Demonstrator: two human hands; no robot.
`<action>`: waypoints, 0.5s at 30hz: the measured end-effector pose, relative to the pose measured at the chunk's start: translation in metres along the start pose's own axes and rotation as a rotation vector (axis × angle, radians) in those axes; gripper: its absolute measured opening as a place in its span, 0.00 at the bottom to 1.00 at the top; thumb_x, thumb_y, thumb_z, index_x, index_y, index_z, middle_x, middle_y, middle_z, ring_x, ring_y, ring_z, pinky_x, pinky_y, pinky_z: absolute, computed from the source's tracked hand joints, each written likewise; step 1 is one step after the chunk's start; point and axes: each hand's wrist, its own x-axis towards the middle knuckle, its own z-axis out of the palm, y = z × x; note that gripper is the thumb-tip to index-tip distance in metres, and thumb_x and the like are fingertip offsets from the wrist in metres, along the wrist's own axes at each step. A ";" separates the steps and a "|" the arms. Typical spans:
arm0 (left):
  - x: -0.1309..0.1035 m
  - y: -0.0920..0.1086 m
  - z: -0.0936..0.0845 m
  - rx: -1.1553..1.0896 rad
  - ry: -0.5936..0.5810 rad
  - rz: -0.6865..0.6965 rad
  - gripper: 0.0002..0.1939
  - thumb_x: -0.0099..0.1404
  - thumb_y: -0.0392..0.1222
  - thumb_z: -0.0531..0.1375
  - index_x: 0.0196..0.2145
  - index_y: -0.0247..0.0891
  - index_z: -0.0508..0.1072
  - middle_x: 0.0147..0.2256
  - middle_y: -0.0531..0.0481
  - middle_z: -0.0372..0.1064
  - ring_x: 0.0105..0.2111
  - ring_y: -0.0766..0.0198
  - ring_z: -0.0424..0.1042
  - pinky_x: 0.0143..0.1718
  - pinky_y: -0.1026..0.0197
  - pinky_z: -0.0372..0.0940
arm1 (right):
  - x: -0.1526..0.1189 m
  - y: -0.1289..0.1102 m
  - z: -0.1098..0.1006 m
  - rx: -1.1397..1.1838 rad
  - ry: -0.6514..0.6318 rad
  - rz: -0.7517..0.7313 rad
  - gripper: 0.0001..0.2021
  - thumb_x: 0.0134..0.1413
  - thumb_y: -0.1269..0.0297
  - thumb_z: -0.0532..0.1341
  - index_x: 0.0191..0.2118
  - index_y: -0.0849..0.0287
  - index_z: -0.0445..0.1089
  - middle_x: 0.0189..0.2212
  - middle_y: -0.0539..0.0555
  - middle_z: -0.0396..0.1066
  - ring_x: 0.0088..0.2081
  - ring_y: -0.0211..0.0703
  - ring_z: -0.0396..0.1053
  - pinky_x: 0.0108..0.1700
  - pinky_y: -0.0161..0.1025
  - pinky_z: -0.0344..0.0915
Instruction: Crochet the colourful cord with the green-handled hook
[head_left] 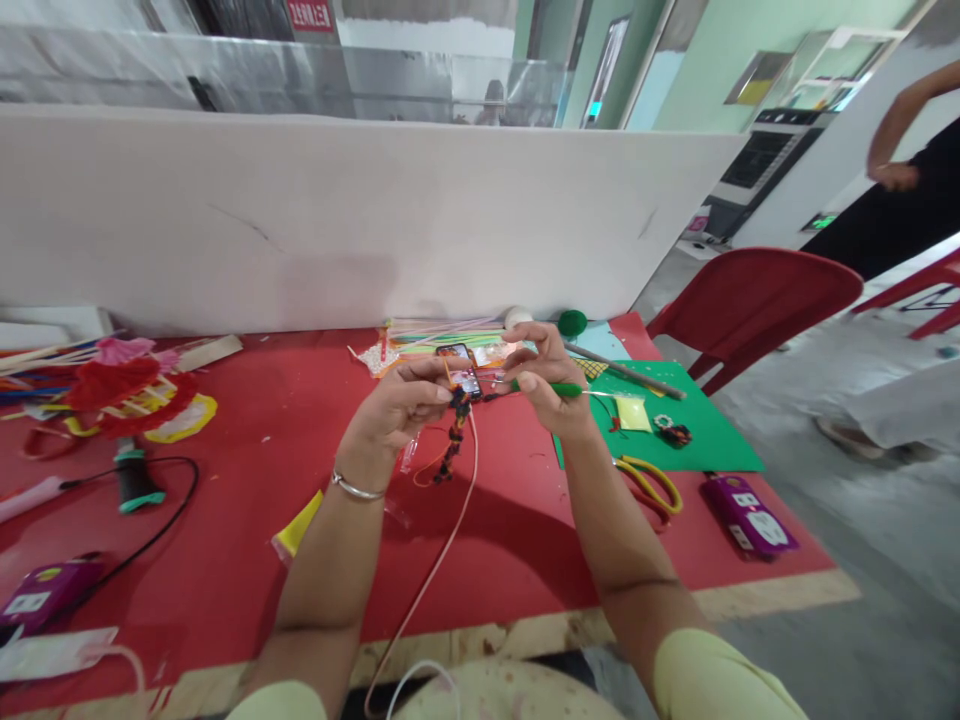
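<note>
Over the middle of the red tabletop, my left hand (401,405) pinches a dark braided string piece with orange parts (454,435), which hangs down from the fingertips. A thin orange strand loops beside its lower end. In my right hand (551,385) is a slim tool with a green handle (566,389), its tip pointing left toward the string piece. Whether the tip touches it is too small to tell. Just behind the hands a phone (469,382) with a lit screen lies on the table, with a pale cable (474,470) running toward me.
On the right are a green sheet (720,445), yellow-and-red scissors (660,485) and a purple box (750,515). At left lie a glue gun (135,480) and a red craft piece (120,395). A white panel (337,220) borders the back. A person stands beyond a red chair (757,300).
</note>
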 end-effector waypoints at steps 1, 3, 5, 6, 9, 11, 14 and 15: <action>0.000 -0.001 0.001 0.020 0.025 0.035 0.23 0.45 0.29 0.71 0.42 0.34 0.86 0.21 0.56 0.67 0.15 0.81 0.50 0.17 0.71 0.46 | 0.000 -0.001 0.001 0.005 -0.006 0.010 0.16 0.67 0.49 0.61 0.34 0.48 0.83 0.55 0.54 0.67 0.53 0.50 0.70 0.46 0.47 0.77; 0.001 -0.003 0.001 0.051 0.065 0.084 0.21 0.46 0.31 0.73 0.42 0.35 0.86 0.20 0.56 0.65 0.15 0.80 0.51 0.17 0.70 0.47 | 0.000 -0.003 0.004 0.011 -0.018 0.021 0.16 0.67 0.50 0.61 0.34 0.49 0.83 0.55 0.54 0.69 0.52 0.49 0.71 0.48 0.47 0.76; 0.002 -0.004 0.000 0.080 0.085 0.106 0.20 0.48 0.32 0.74 0.41 0.35 0.86 0.19 0.57 0.64 0.16 0.79 0.52 0.18 0.70 0.47 | 0.001 -0.007 0.007 0.014 -0.012 0.048 0.17 0.69 0.51 0.60 0.33 0.51 0.83 0.52 0.54 0.73 0.52 0.48 0.73 0.51 0.48 0.75; 0.002 -0.004 0.000 0.096 0.091 0.113 0.19 0.48 0.33 0.75 0.41 0.35 0.86 0.18 0.57 0.63 0.16 0.78 0.53 0.18 0.69 0.47 | 0.002 -0.008 0.009 0.018 -0.002 0.071 0.19 0.69 0.50 0.59 0.33 0.51 0.82 0.50 0.55 0.75 0.51 0.48 0.74 0.51 0.48 0.74; 0.001 -0.003 0.001 0.130 0.088 0.118 0.16 0.50 0.35 0.76 0.39 0.35 0.86 0.17 0.57 0.62 0.16 0.77 0.53 0.18 0.69 0.46 | 0.004 -0.011 0.012 0.048 0.008 0.137 0.22 0.70 0.48 0.57 0.31 0.53 0.81 0.44 0.55 0.80 0.48 0.47 0.76 0.50 0.47 0.74; 0.000 -0.003 0.002 0.131 0.073 0.116 0.15 0.50 0.36 0.76 0.38 0.35 0.86 0.17 0.57 0.61 0.16 0.77 0.53 0.18 0.69 0.45 | 0.005 -0.012 0.013 0.057 0.012 0.150 0.22 0.70 0.48 0.57 0.31 0.53 0.81 0.43 0.54 0.81 0.48 0.47 0.77 0.51 0.46 0.74; 0.000 -0.003 0.004 0.128 0.059 0.117 0.14 0.50 0.37 0.76 0.38 0.35 0.86 0.17 0.57 0.61 0.16 0.76 0.53 0.18 0.69 0.45 | 0.004 -0.011 0.012 0.053 0.021 0.150 0.22 0.70 0.48 0.57 0.31 0.53 0.81 0.43 0.54 0.81 0.48 0.47 0.77 0.51 0.45 0.74; 0.000 -0.003 0.004 0.128 0.060 0.117 0.14 0.51 0.37 0.76 0.38 0.35 0.86 0.17 0.56 0.61 0.16 0.76 0.54 0.18 0.69 0.45 | 0.004 -0.010 0.012 0.055 0.025 0.147 0.22 0.70 0.48 0.57 0.31 0.53 0.81 0.43 0.54 0.81 0.49 0.47 0.77 0.51 0.45 0.74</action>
